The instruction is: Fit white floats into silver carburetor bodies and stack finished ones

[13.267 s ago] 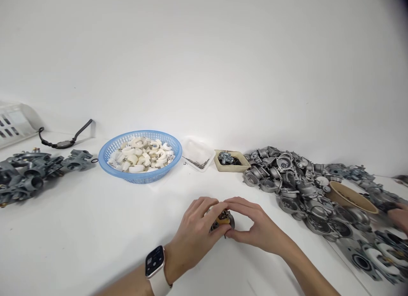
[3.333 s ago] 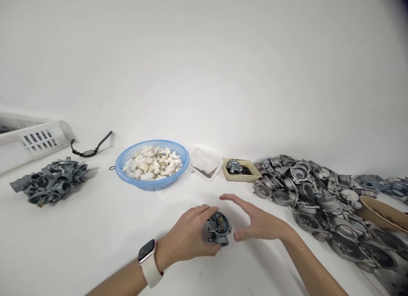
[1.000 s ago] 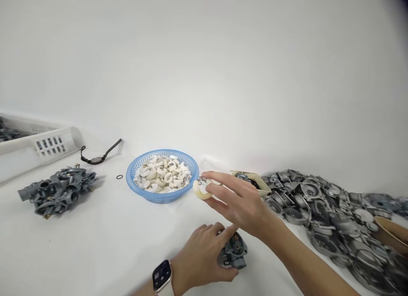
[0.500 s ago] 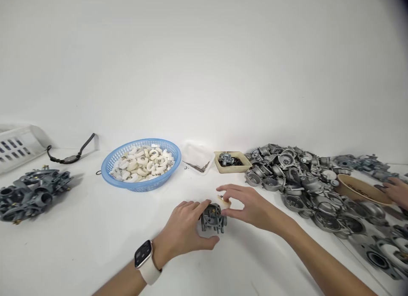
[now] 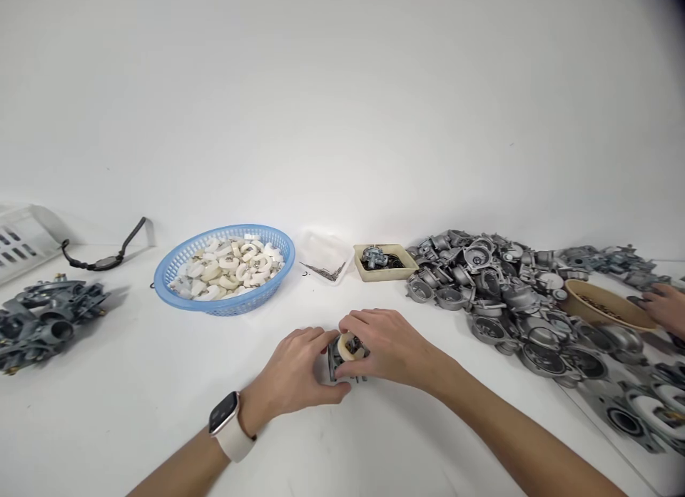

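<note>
A grey metal carburetor body [image 5: 334, 365] stands on the white table in front of me. My left hand [image 5: 300, 369], with a watch on its wrist, grips the body's left side between fingers and thumb. From the right, my right hand [image 5: 382, 347] pinches a cream-coloured carburetor float [image 5: 348, 346] and holds it at the top of the body. The fingers partly cover both pieces, so I cannot tell whether the float is seated.
A blue basket [image 5: 225, 306] of floats stands back left, beside a white tray [image 5: 321, 244] of thin pins and a cream tray [image 5: 388, 275]. Float bowls [image 5: 481, 283] pile up at right near a tan bowl [image 5: 583, 297] and another person's hand [image 5: 666, 308]. Carburetor bodies [image 5: 48, 319] lie left.
My right hand has brought the float left and down onto the top of the carburetor body. My left hand keeps its grip. The whole view has shifted slightly.
</note>
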Tool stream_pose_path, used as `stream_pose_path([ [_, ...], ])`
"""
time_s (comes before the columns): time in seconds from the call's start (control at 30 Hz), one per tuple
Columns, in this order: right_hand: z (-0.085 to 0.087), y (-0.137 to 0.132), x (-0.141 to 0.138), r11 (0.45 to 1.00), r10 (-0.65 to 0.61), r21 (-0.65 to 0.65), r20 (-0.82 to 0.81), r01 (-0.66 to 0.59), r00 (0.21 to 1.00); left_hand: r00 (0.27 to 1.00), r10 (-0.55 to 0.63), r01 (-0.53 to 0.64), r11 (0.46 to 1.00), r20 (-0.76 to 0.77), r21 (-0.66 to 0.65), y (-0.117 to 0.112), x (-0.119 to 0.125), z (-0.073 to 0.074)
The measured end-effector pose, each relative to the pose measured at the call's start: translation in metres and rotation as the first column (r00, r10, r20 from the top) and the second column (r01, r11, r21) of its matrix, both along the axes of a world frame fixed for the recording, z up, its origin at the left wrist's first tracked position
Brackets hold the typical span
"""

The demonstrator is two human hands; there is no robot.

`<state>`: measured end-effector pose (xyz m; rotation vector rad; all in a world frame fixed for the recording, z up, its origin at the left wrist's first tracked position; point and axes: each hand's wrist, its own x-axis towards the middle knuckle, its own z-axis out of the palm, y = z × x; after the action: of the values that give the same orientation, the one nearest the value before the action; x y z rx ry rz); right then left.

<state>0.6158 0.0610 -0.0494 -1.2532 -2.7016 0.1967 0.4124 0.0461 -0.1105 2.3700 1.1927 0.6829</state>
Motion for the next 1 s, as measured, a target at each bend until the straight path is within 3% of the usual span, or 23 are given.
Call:
stream_pose_path([
  [0.17,-0.008,0.002,-0.005,0.999,-0.028,0.016,0.017,0.028,0.999,0.999,0.013,-0.013,1.000,0.045,0.004,-0.001,0.000,0.003],
  [0.33,0.013,0.005,0.014,0.991,-0.006,-0.132,-0.056,-0.001,0.998,0.992,-0.017,0.020,1.000,0.125,-0.021,-0.004,0.003,0.007],
  [0.4,0.024,0.020,0.022,0.987,-0.026,-0.157,-0.080,0.014,0.996,0.990,-0.013,0.018,0.999,0.144,-0.028,-0.005,0.005,0.005],
  [0.53,0.032,0.082,0.019,0.989,-0.146,-0.036,-0.003,0.146,0.989,0.978,0.018,-0.008,0.999,0.209,-0.052,-0.005,0.008,0.000],
  [0.63,0.025,0.134,0.001,0.985,-0.168,-0.016,0.079,0.170,0.983,0.966,0.025,-0.005,0.997,0.257,-0.079,-0.005,0.011,-0.002],
  [0.73,0.013,0.168,-0.022,0.987,-0.130,-0.063,0.195,0.145,0.972,0.965,0.021,-0.006,0.998,0.261,-0.059,-0.004,0.012,-0.002],
  [1.0,-0.018,0.190,-0.064,0.985,-0.079,-0.105,0.433,0.138,0.898,0.964,0.014,0.001,0.998,0.265,-0.056,-0.003,0.014,-0.008],
])
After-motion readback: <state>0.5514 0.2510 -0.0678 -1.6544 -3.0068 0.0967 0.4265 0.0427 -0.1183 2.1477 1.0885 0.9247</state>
